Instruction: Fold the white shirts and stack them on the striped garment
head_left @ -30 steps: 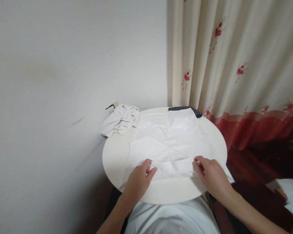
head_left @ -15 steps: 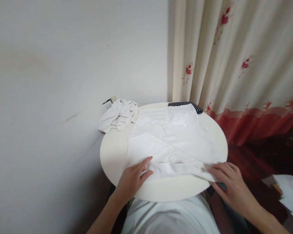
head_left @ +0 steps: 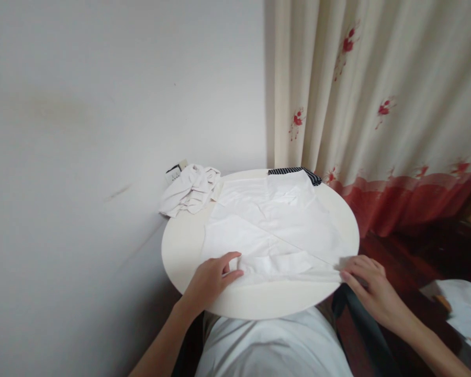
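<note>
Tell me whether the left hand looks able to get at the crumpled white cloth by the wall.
Probably yes: between the left hand and the crumpled cloth, only low-lying white fabric and tabletop show, though it may need some stretching.

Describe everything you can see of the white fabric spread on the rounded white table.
The thin-looking white fabric lies spread over the rounded white table, mostly flat but lightly wrinkled. A diagonal edge crosses it, and its near side is folded into a narrow band. Black fabric with white stripes shows at its far edge. The left hand rests at its near left, thumb and fingers apart; the right hand pinches its near right corner.
</note>
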Demonstrator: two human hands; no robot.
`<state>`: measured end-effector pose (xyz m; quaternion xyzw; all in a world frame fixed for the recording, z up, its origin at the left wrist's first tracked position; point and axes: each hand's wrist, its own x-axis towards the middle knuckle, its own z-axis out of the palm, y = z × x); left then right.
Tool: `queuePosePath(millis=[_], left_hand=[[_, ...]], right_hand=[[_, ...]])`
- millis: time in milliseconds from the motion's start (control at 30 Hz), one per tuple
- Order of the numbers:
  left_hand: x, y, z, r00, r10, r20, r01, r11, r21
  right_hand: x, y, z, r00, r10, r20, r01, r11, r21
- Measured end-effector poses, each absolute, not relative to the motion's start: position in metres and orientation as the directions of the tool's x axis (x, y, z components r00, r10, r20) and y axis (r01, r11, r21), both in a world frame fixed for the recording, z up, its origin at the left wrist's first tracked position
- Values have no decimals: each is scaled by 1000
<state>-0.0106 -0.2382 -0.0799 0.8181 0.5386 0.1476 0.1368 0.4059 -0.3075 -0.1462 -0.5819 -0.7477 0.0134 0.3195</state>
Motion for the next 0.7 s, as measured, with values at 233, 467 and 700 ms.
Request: queuePosePath(millis=[233, 467, 700], left_hand=[[-8, -236, -81, 360, 921, 150, 839, -390, 379], [10, -231, -84, 407, 895, 183, 753, -442, 488], [20, -224, -92, 334, 930, 156, 806, -368, 465]], right_hand=[[395, -305, -147, -54, 868, 493, 913, 243, -328], [384, -306, -137, -39, 793, 609, 969, 178, -170], [320, -298, -114, -61, 760, 647, 953, 236, -187]])
